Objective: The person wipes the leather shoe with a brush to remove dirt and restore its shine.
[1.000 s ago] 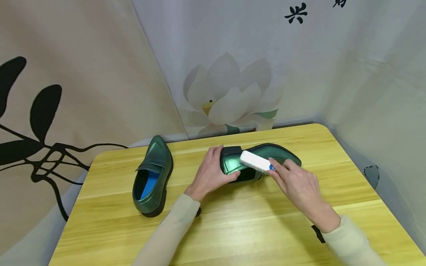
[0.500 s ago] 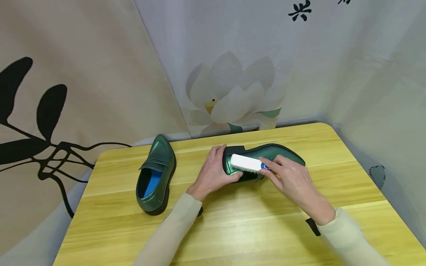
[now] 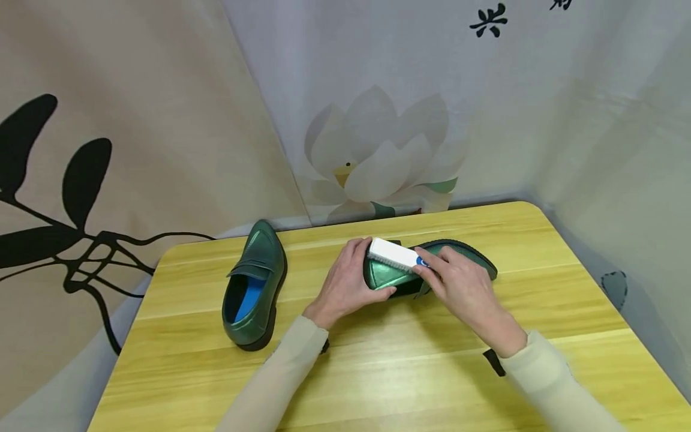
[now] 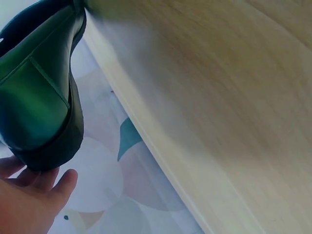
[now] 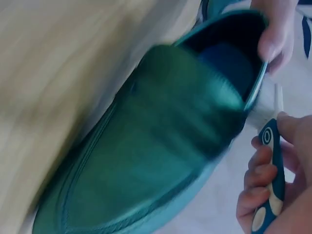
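My left hand (image 3: 348,279) grips a green loafer (image 3: 388,277) by its heel, the shoe tipped on its side with the toe to the right. In the left wrist view, fingertips (image 4: 63,187) press the dark heel block below the green leather (image 4: 34,107). My right hand (image 3: 464,285) holds a white-headed brush (image 3: 393,254) by its blue-and-white handle (image 5: 274,180), fingers wrapped round it. The bristles lie against the side of the shoe near the heel. In the right wrist view the loafer's vamp (image 5: 146,141) is large and the brush head is partly hidden behind the shoe.
The matching green loafer (image 3: 255,285), with a blue insole, stands upright on the wooden table (image 3: 378,372) to the left, toe pointing away. A printed curtain (image 3: 378,120) hangs close behind the table's back edge.
The brush and my right hand have moved left along the shoe toward the heel. The loafer has tilted slightly, its sole showing less. My left hand keeps its grip on the heel.
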Action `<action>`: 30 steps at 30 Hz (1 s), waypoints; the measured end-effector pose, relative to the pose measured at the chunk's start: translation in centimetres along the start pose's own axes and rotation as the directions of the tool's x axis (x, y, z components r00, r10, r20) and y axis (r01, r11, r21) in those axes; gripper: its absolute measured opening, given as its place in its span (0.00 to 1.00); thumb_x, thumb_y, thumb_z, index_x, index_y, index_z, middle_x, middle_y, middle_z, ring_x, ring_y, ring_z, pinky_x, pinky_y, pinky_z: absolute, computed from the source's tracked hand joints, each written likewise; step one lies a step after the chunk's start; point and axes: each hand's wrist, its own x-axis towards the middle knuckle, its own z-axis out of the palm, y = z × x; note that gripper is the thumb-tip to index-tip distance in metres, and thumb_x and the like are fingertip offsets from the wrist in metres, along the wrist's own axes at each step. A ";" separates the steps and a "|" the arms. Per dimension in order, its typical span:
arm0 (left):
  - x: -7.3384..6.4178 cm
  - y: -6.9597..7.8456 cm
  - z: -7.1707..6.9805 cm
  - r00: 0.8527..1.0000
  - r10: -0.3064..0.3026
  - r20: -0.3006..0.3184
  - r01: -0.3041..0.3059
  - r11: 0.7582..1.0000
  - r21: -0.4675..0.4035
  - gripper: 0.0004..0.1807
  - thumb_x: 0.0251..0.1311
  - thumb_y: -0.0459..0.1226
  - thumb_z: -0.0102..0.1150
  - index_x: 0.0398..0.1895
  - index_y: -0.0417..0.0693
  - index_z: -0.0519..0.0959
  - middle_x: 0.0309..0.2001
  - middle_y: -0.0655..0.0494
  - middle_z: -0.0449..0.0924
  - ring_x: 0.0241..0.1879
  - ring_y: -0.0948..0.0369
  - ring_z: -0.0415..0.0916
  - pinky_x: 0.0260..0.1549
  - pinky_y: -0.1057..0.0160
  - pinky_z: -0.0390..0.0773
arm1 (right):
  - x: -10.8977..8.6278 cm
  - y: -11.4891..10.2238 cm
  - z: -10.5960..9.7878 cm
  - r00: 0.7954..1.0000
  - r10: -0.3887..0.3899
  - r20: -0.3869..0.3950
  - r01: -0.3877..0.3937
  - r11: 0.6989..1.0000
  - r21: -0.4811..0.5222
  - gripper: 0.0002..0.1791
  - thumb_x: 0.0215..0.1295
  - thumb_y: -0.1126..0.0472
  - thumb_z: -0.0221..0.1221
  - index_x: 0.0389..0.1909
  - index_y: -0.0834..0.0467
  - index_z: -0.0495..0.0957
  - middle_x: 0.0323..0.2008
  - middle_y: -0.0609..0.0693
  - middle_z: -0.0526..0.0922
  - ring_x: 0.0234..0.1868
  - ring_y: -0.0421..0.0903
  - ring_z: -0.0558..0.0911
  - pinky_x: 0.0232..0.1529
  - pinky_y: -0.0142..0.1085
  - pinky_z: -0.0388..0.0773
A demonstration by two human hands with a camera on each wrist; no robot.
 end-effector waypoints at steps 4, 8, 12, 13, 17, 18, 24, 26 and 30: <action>0.0 0.1 -0.2 0.999 0.042 -0.019 -0.042 0.999 0.028 0.59 0.45 0.60 0.79 0.74 0.37 0.64 0.66 0.42 0.69 0.57 0.51 0.72 0.57 0.51 0.78 | -0.1 -0.4 0.1 0.999 -0.050 -0.021 0.050 0.999 -0.022 0.22 0.72 0.46 0.63 0.58 0.55 0.86 0.25 0.47 0.71 0.20 0.39 0.63 0.16 0.31 0.59; 0.0 0.0 -0.2 0.999 0.034 -0.009 -0.033 0.998 0.045 0.59 0.45 0.61 0.78 0.74 0.37 0.65 0.66 0.43 0.69 0.58 0.51 0.72 0.57 0.50 0.78 | 0.1 0.4 -0.2 0.999 0.026 -0.033 -0.029 0.996 -0.080 0.20 0.67 0.50 0.68 0.55 0.56 0.87 0.25 0.50 0.73 0.18 0.43 0.65 0.14 0.35 0.61; -0.1 -0.1 -0.2 1.000 0.014 0.000 -0.014 0.999 0.044 0.58 0.45 0.61 0.78 0.74 0.38 0.65 0.66 0.43 0.69 0.58 0.51 0.72 0.57 0.50 0.78 | 0.5 0.3 -0.4 0.997 0.077 -0.012 -0.077 0.995 -0.068 0.20 0.66 0.52 0.69 0.55 0.57 0.87 0.26 0.51 0.75 0.19 0.44 0.67 0.15 0.38 0.65; -0.1 -0.1 -0.2 1.000 0.014 0.000 -0.014 0.999 0.044 0.58 0.46 0.61 0.78 0.75 0.38 0.65 0.66 0.43 0.69 0.58 0.51 0.72 0.57 0.50 0.78 | 0.6 0.1 -0.4 0.998 0.070 0.003 -0.069 0.996 -0.054 0.20 0.67 0.52 0.69 0.56 0.57 0.87 0.26 0.50 0.75 0.19 0.43 0.67 0.16 0.37 0.65; -0.1 0.0 -0.2 1.000 0.028 -0.004 -0.028 0.999 0.042 0.57 0.46 0.60 0.78 0.74 0.38 0.65 0.65 0.43 0.69 0.56 0.52 0.72 0.56 0.50 0.78 | 0.7 -0.6 -0.2 0.999 0.023 0.042 -0.022 0.999 -0.025 0.21 0.69 0.50 0.67 0.57 0.56 0.86 0.26 0.48 0.74 0.20 0.41 0.66 0.17 0.34 0.63; -0.1 0.0 -0.1 1.000 0.028 -0.002 -0.027 0.999 0.038 0.57 0.46 0.61 0.78 0.74 0.38 0.65 0.65 0.43 0.69 0.56 0.52 0.72 0.56 0.50 0.78 | 0.7 -0.6 -0.2 0.999 0.026 0.043 -0.024 0.999 -0.033 0.21 0.69 0.50 0.67 0.57 0.56 0.86 0.26 0.48 0.73 0.20 0.41 0.65 0.16 0.34 0.62; -0.3 -0.2 0.1 0.999 -0.034 0.014 0.034 0.999 0.009 0.58 0.46 0.61 0.77 0.75 0.39 0.65 0.67 0.43 0.68 0.58 0.51 0.72 0.55 0.49 0.79 | 0.6 0.4 -0.4 0.995 0.096 -0.011 -0.097 0.989 -0.109 0.20 0.66 0.51 0.69 0.55 0.56 0.88 0.26 0.51 0.75 0.17 0.44 0.66 0.13 0.37 0.61; -0.3 -0.2 0.1 0.999 -0.046 0.015 0.046 0.999 0.005 0.58 0.46 0.61 0.77 0.75 0.39 0.65 0.67 0.44 0.67 0.58 0.51 0.72 0.54 0.49 0.79 | 0.5 0.4 -0.4 0.997 0.078 -0.018 -0.080 0.991 -0.107 0.20 0.66 0.51 0.70 0.55 0.56 0.87 0.26 0.51 0.76 0.17 0.43 0.66 0.13 0.36 0.61; -0.2 -0.3 0.1 0.999 -0.052 0.011 0.052 0.999 -0.005 0.58 0.47 0.61 0.77 0.75 0.40 0.64 0.67 0.44 0.68 0.57 0.51 0.72 0.54 0.49 0.80 | 0.1 -0.7 -0.4 1.000 -0.005 -0.004 0.004 0.997 -0.079 0.22 0.65 0.50 0.70 0.56 0.56 0.87 0.24 0.48 0.72 0.17 0.39 0.63 0.13 0.32 0.57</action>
